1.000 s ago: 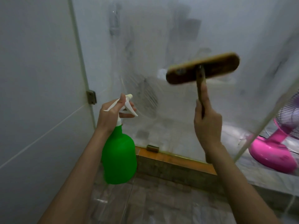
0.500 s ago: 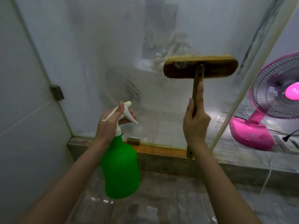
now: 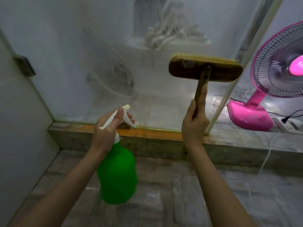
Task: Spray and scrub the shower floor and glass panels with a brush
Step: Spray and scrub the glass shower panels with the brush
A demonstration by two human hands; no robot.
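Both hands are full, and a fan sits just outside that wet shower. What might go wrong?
Spray or runoff might reach the pink fan and the power strip beside it, just past the edge of the glass panel: a shock hazard. The shower floor looks wet; with the left hand gripping the spray bottle and the right hand holding the brush, a slip would leave no free hand.

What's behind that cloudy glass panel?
Behind the glass panel only blurred shapes show: a pale ledge holding tangled whitish strands, perhaps a mop. The soapy film hides finer detail. The pink fan stands right of the panel's frame.
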